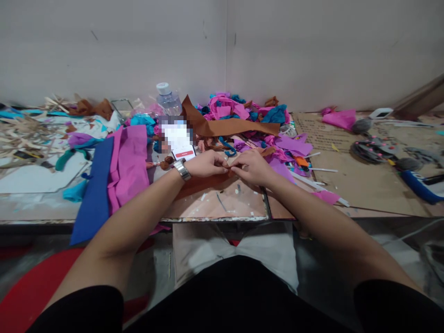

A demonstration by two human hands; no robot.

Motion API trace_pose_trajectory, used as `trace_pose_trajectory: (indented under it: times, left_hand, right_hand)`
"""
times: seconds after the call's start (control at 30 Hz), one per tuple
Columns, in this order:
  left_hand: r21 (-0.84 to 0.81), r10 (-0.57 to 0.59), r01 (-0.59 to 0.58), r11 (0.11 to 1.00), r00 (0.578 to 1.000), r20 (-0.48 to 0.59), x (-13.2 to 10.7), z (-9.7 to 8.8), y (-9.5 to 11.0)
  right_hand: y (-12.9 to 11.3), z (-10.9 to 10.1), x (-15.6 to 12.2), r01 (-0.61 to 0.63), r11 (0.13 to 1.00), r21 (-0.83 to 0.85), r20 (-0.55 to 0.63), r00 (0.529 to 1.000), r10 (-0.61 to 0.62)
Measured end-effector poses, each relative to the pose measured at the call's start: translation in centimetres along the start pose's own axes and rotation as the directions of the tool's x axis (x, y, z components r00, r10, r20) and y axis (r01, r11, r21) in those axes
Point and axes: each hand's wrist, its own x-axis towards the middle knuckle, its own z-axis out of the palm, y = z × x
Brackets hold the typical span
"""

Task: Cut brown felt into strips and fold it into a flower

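Observation:
My left hand [205,164], with a metal watch on its wrist, and my right hand [252,167] meet at the middle of the low table. Both pinch a small piece of brown crepe paper [229,171] between their fingertips, fingers pressed together. A brown sheet [194,185] lies flat under my left wrist on a paint-stained board [225,206]. A phone [178,138] stands propped just behind my left hand.
Purple [129,162] and blue sheets [95,194] hang over the table's front edge at left. A heap of pink, teal and brown crepe scraps [243,115] and a water bottle [168,99] lie behind. Cardboard [364,180] with grey bits covers the right. A red stool [31,286] sits lower left.

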Motion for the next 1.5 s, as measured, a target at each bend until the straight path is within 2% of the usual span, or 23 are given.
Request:
trace_pose_trajectory:
  times: [0.27,0.53,0.87,1.07,1.23,1.5]
  left_hand:
    - [0.097,0.052,-0.048,0.994,0.998,-0.035,0.0,0.0,0.4]
    - [0.152,0.068,-0.061,0.987,0.997,-0.040,-0.2,0.2,0.8]
    - [0.250,0.074,-0.048,0.967,0.993,-0.097,-0.2,0.1,0.8]
    - [0.248,0.125,-0.097,0.964,0.987,-0.097,-0.2,0.8,1.3]
    - [0.231,0.095,-0.063,0.971,0.987,-0.131,0.0,1.0,1.2]
    - [0.200,0.086,-0.059,0.978,0.988,-0.129,0.0,0.6,1.3]
  right_hand:
    - [-0.5,-0.2,-0.2,-0.028,0.999,-0.031,-0.018,0.999,0.027]
    - [-0.6,-0.1,-0.2,-0.023,1.000,-0.012,-0.039,0.999,0.023]
    - [-0.6,0.1,-0.2,-0.019,0.999,-0.029,-0.037,0.999,0.018]
    - [-0.5,0.2,-0.3,-0.002,1.000,-0.012,-0.023,1.000,0.002]
    - [-0.5,0.3,-0.3,0.000,1.000,-0.022,-0.030,1.000,-0.001]
    - [-0.3,0.2,-0.2,0.003,1.000,0.012,-0.032,0.999,-0.002]
